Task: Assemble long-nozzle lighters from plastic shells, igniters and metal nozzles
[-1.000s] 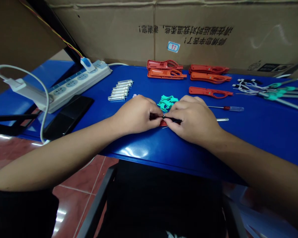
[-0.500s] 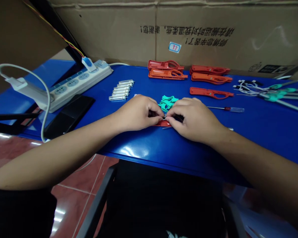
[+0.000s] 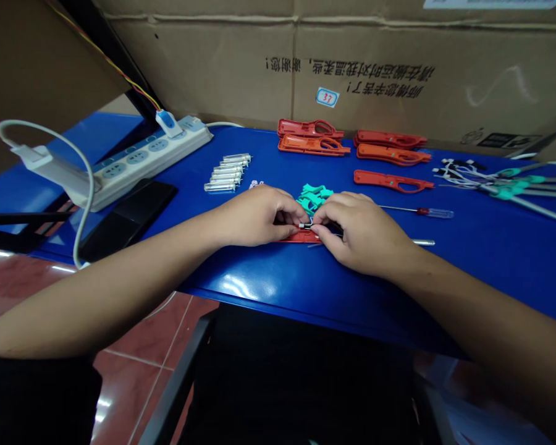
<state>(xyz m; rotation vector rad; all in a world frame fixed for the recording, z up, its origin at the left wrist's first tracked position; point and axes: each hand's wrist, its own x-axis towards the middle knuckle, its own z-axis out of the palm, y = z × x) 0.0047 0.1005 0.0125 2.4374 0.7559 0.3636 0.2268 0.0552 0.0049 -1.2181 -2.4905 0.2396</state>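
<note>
On the blue table before me lies a red lighter shell half (image 3: 301,236), mostly covered by my fingers. My right hand (image 3: 364,228) pinches a small black part with a white end and a white wire (image 3: 302,225) over that shell. My left hand (image 3: 259,216) is curled at the shell's left side, its fingertips by the wire; what they grip is hidden. Just behind my fingers sits a pile of green plastic trigger pieces (image 3: 312,198). A metal tube (image 3: 424,242) sticks out past my right wrist.
Clear lighter tanks (image 3: 226,173) lie in a row at left, near a power strip (image 3: 143,157) and a black phone (image 3: 130,219). More orange-red shells (image 3: 312,145) stand against the cardboard box (image 3: 231,68). A screwdriver (image 3: 433,212) and wired metal rods (image 3: 514,185) lie at right.
My fingertips have parted slightly, so the white end of the small black part now shows over the red shell. The view has tilted up a little; the other things lie as before.
</note>
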